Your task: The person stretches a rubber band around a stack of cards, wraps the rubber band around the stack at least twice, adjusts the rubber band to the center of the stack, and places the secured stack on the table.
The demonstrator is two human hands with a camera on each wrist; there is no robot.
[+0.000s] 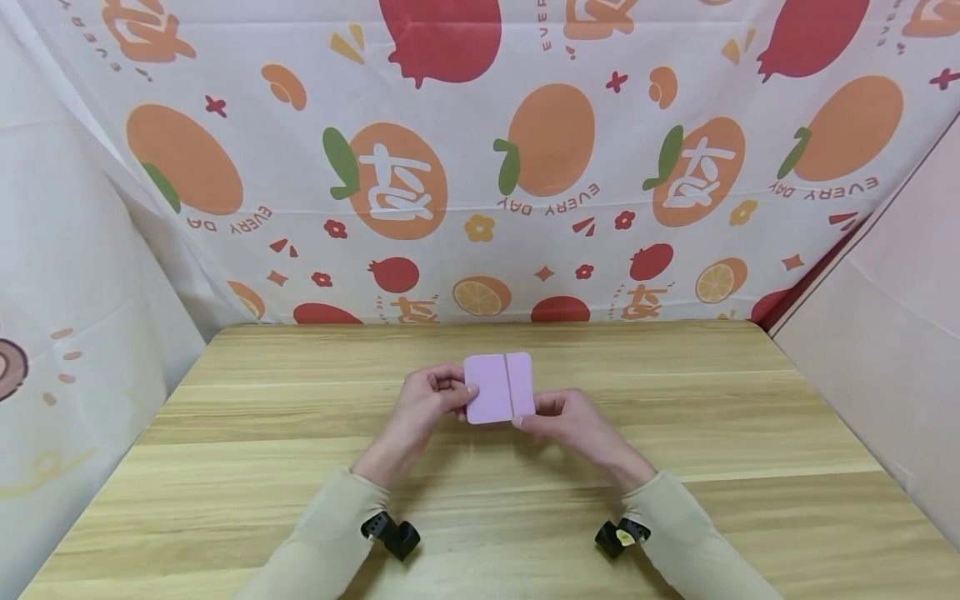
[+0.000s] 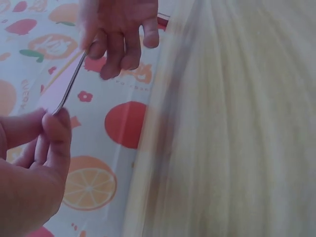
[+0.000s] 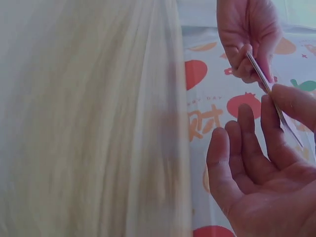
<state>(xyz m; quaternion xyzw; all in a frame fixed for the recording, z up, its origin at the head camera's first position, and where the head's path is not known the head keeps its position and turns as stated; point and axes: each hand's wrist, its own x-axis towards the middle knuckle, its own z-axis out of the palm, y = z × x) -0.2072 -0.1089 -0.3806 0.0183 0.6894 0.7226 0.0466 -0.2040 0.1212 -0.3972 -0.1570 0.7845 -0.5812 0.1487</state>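
Above a wood-grain table point(image 1: 720, 400), left hand point(image 1: 426, 402) and right hand point(image 1: 572, 423) pinch a thin lilac square point(image 1: 491, 390).

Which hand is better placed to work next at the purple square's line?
Probably the right hand: its thumb lies by the lower end of the line. The left hand pinches the left edge of the purple square, so it seems better suited to steadying.
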